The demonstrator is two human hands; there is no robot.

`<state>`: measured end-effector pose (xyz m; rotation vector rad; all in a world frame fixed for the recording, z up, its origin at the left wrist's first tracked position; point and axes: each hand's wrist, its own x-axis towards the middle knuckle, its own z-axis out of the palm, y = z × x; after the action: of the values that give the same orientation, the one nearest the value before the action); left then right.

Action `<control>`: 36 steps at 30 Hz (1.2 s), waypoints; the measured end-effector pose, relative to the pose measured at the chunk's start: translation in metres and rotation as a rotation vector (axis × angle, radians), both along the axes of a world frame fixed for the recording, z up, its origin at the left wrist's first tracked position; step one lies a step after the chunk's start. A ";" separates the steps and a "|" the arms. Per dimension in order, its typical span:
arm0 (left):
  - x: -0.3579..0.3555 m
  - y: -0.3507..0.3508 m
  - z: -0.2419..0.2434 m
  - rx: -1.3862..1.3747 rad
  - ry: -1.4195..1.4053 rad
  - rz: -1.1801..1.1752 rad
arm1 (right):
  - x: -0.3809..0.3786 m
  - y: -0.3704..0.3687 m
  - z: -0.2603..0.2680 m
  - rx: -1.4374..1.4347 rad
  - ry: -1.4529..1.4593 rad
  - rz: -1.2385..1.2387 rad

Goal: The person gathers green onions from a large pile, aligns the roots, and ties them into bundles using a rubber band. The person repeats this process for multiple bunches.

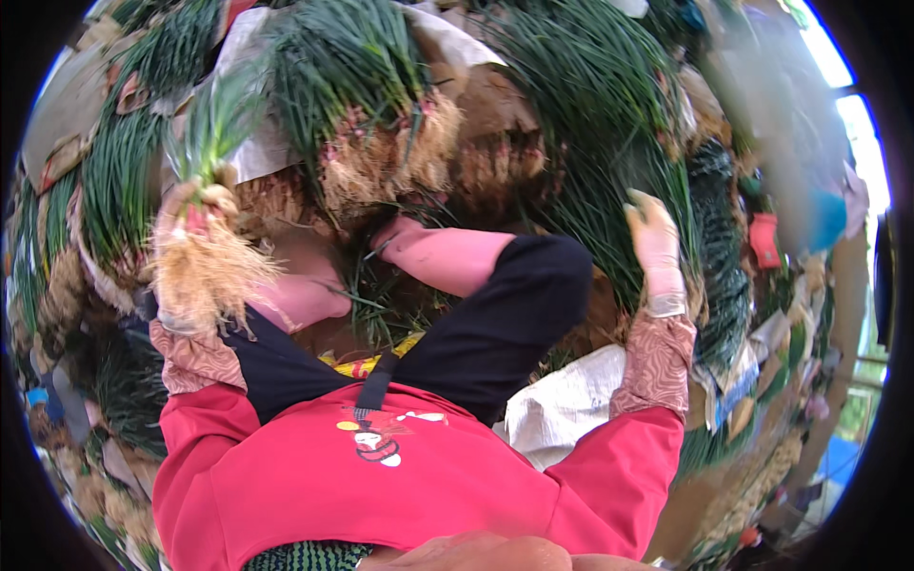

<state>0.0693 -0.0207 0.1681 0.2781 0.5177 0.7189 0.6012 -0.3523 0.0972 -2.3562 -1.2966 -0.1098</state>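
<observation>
My left hand [218,196], in a pale glove, grips a bunch of spring onions [193,221] around its reddish stem bases. Tan stringy roots [211,268] hang below the fist, and the green tops point away from me, slightly blurred. On the right, my gloved right hand [653,232] is raised beside a large heap of spring onions [593,78]. Its thumb and fingers look apart, with nothing seen between them. Before my knees lies another pile of spring onions [350,57], its roots [371,160] turned towards me.
Pink boots [450,257] stand between the piles. A white woven sack [564,400] lies by my right hip, and white sheeting [253,143] shows under the onions ahead. More onions [125,193] line the left. Dark plastic [717,264] and a red object [764,239] are at right.
</observation>
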 end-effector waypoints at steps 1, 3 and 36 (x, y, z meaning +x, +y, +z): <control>-0.004 0.009 0.015 0.050 -0.078 0.016 | -0.019 0.038 -0.007 0.052 0.215 0.150; -0.004 0.027 0.029 0.233 -0.267 -0.119 | -0.064 0.122 -0.018 0.060 0.383 0.422; 0.078 -0.009 -0.169 -0.120 0.288 -0.291 | -0.281 0.283 -0.129 0.056 1.849 0.056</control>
<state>0.1475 -0.0295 -0.0012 0.3388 0.7731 0.3644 0.3203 -0.0694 -0.0321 -1.2614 -0.2963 1.5538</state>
